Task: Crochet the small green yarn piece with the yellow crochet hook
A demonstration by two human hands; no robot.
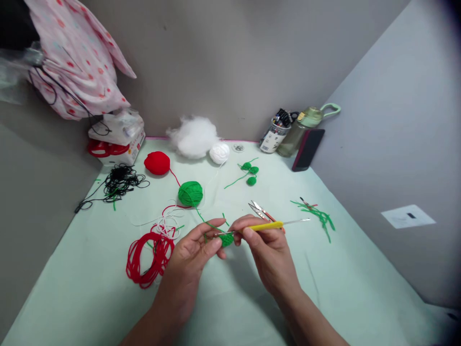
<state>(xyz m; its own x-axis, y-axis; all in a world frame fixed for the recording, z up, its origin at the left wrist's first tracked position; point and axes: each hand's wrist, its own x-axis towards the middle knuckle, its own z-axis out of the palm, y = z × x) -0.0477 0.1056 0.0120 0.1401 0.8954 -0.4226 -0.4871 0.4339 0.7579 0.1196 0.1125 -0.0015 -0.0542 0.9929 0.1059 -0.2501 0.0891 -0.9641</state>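
Between my two hands is a small green crochet piece (226,239). My left hand (196,247) pinches its left side, and green yarn runs over the fingers from a green yarn ball (190,193) behind it. A crochet hook (266,226) with a yellow handle is in my right hand (268,250); its left metal end reaches to the green piece, while the other end points right. Part of the crochet piece is hidden by my fingers. Just behind my right hand lie scissors (260,211) with their blades apart, their handles partly covered.
Loose red yarn (139,262) lies left of my hands, near tangled black cord (122,182). Farther back are a red yarn ball (157,163), white stuffing (194,137), a white yarn ball (219,153) and small green crochet pieces (251,181). Green yarn scraps (324,218) and a phone (308,150) are right.
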